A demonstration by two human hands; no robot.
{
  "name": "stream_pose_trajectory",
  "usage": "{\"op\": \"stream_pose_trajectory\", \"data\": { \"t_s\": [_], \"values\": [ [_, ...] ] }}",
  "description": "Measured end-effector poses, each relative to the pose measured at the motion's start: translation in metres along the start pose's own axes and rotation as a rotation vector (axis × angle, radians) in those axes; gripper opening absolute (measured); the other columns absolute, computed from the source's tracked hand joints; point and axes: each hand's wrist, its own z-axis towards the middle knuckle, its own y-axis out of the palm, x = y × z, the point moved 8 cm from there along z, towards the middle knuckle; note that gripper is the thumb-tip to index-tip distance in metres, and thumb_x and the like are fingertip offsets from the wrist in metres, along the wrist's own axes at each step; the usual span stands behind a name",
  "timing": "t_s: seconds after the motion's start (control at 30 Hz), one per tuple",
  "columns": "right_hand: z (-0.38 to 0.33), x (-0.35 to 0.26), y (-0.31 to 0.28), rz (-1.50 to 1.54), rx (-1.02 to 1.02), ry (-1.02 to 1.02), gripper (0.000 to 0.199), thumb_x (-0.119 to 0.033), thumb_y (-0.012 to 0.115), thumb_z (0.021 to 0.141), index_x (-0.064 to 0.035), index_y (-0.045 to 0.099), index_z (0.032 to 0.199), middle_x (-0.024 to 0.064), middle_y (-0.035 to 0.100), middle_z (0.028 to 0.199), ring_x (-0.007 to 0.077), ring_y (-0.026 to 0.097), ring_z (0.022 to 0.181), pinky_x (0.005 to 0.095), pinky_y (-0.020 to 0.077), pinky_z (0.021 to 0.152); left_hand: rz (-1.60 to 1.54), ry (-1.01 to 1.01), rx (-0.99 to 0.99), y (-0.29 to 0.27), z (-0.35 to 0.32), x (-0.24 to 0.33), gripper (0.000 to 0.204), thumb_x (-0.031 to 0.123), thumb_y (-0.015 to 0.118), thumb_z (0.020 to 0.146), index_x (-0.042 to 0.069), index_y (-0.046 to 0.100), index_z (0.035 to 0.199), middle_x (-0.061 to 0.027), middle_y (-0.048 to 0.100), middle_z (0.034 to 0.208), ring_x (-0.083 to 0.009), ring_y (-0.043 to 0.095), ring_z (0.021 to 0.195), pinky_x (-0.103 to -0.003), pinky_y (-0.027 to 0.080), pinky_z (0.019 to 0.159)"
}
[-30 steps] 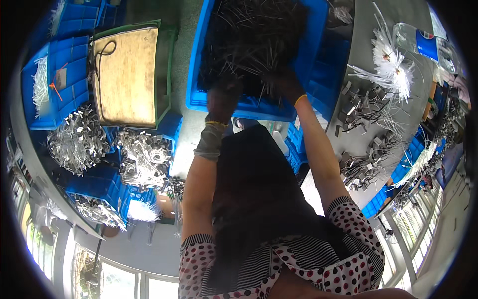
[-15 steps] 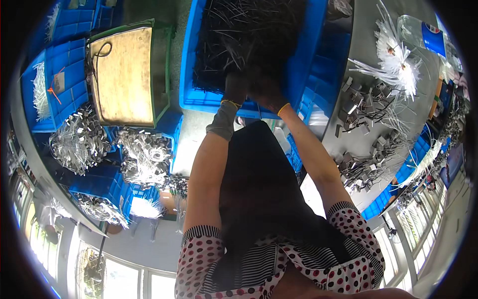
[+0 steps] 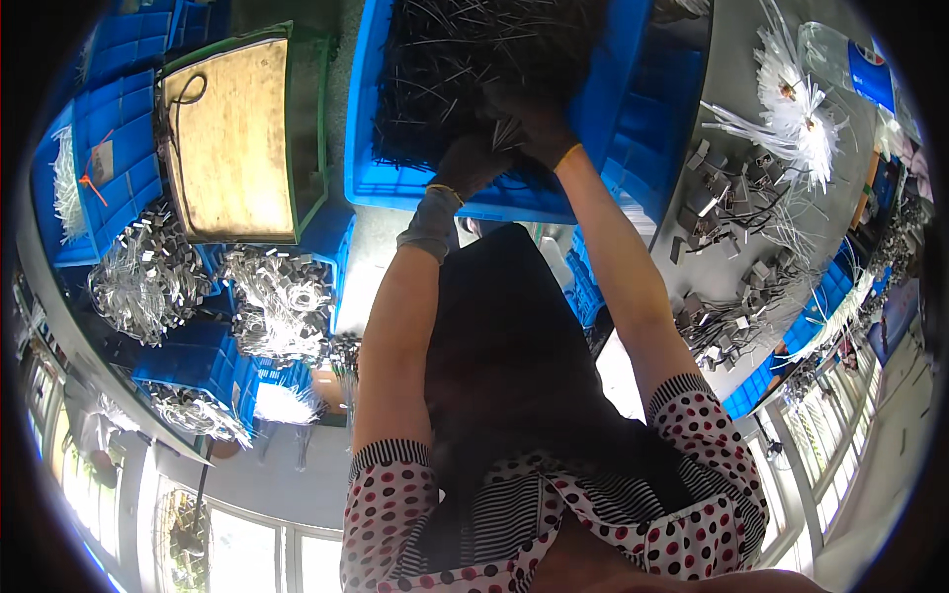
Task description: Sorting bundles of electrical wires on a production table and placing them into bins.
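Observation:
A large blue crate [image 3: 358,119] in front of me is filled with many thin black strips [image 3: 445,59], some with shiny edges. Both of my hands wear dark gloves and are over the crate's near side. My left hand [image 3: 469,164] is closed round a small bunch of black strips [image 3: 506,134], whose ends poke out beside its fingers. Just right of it and slightly farther in, my right hand [image 3: 539,124] reaches over the strips next to that bunch. Its fingers merge with the dark heap, so their grip is unclear.
A wooden-topped green stand [image 3: 229,138] is on the left, with blue crates [image 3: 117,148] and bundled white cables [image 3: 277,306] around it. On the right, a grey table [image 3: 682,282] bears dark blocks with leads [image 3: 727,203], fanned white strips [image 3: 799,114] and a clear plastic bottle [image 3: 830,59].
My hands have drawn apart from their overlapped position, the right moving farther in and rightward. Strip ends now show between them. The whole view has shifted slightly.

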Motion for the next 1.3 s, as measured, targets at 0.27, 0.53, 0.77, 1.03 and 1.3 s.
{"op": "stream_pose_trajectory", "data": {
  "t_s": [0.27, 0.53, 0.77, 1.03, 1.3],
  "values": [
    [0.018, 0.049, -0.051, 0.787, 0.175, -0.022, 0.029, -0.022, 0.057, 0.091, -0.0041, 0.06, 0.114, 0.0076, 0.06, 0.082, 0.0209, 0.064, 0.081, 0.0413, 0.0575, 0.077, -0.195, -0.052, 0.109, 0.001, 0.0, -0.001, 0.035, 0.027, 0.074, 0.082, 0.003, 0.07, 0.108, -0.0044, 0.071, 0.086, -0.0129, 0.065, 0.074, -0.028, 0.051, 0.062],
    [0.012, 0.016, -0.133, -0.261, 0.351, -0.225, 0.031, -0.023, 0.052, 0.091, -0.0102, 0.055, 0.119, 0.0045, 0.061, 0.094, 0.022, 0.062, 0.079, 0.0386, 0.0559, 0.072, 0.042, -0.35, 0.389, -0.067, -0.023, -0.036, 0.028, 0.028, 0.076, 0.082, 0.008, 0.074, 0.102, -0.0082, 0.073, 0.096, -0.0209, 0.071, 0.074, -0.04, 0.056, 0.062],
    [0.01, 0.067, -0.027, 0.273, 0.143, 0.124, 0.046, -0.021, 0.068, 0.083, -0.0111, 0.055, 0.127, 0.0111, 0.062, 0.113, 0.0277, 0.064, 0.097, 0.049, 0.0524, 0.086, 0.196, -0.015, 0.217, -0.052, 0.007, 0.012, 0.036, 0.022, 0.075, 0.078, 0.005, 0.068, 0.109, -0.0107, 0.071, 0.086, -0.0222, 0.071, 0.078, -0.038, 0.056, 0.067],
    [-0.02, -0.012, 0.016, -0.81, 0.105, -0.336, 0.051, -0.01, 0.074, 0.075, -0.013, 0.059, 0.123, 0.0148, 0.063, 0.122, 0.0362, 0.059, 0.114, 0.0418, 0.0467, 0.102, -0.21, 0.198, 0.07, -0.037, -0.003, 0.033, 0.024, 0.015, 0.075, 0.074, 0.004, 0.069, 0.094, -0.0112, 0.07, 0.086, -0.0187, 0.067, 0.072, -0.032, 0.054, 0.065],
    [0.024, -0.004, -0.027, -0.741, 0.12, -0.32, 0.034, -0.007, 0.058, 0.091, -0.011, 0.064, 0.124, 0.0136, 0.064, 0.125, 0.0311, 0.061, 0.116, 0.0381, 0.045, 0.104, 0.136, -0.144, -0.214, -0.001, 0.008, -0.012, 0.011, 0.015, 0.069, 0.079, 0.004, 0.067, 0.08, -0.0063, 0.062, 0.061, -0.0119, 0.059, 0.051, -0.033, 0.046, 0.046]
  ]
}}
